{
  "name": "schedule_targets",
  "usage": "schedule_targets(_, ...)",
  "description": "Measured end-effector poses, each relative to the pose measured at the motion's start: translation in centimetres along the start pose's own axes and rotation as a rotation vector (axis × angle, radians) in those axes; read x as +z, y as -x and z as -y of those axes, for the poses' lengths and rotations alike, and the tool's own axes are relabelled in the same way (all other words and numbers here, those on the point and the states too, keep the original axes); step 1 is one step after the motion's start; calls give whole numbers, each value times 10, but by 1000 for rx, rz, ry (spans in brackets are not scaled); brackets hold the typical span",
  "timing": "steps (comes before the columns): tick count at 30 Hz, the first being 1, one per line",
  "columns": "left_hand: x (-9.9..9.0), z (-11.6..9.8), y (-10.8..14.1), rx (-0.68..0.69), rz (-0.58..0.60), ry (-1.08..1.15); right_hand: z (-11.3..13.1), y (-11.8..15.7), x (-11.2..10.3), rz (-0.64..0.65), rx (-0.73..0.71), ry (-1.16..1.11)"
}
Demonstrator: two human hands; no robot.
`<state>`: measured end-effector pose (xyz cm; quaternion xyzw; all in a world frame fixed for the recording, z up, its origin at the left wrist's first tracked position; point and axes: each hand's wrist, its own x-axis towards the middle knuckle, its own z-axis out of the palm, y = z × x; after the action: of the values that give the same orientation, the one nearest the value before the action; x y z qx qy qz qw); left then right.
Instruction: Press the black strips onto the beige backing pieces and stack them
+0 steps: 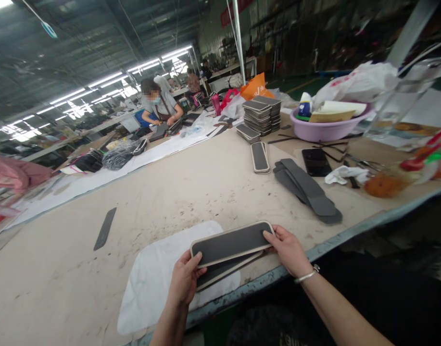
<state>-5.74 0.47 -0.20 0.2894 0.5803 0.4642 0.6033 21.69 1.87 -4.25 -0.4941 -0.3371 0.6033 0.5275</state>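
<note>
My left hand (186, 276) pinches the left end of a long grey panel with rounded corners and a cream border (233, 243). The panel's right end is gripped by my right hand (288, 247), thumb on top and fingers underneath. Below it lies a second bordered panel (227, 270), partly covered; whether my left fingers also hold it I cannot tell. Both are over a white sheet (148, 278) at the table's near edge. To the right rests a loose fan of plain dark grey strips (307, 190).
Stacked bordered panels (261, 115) stand at the back, a small pile (259, 157) before them. A phone (316, 162), a purple basin (330, 129) and a jar (386, 182) are at the right. One grey strip (105, 229) lies left. A co-worker (160, 108) sits across the table.
</note>
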Motion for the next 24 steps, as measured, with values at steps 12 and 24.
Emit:
schedule_targets(12, -6, -9, 12, 36, -39, -87, -2, 2, 0, -37, -65, 117)
schedule_targets(24, -50, 11, 20, 159, -234, -452, 1, 3, 24, -67, -167, 758)
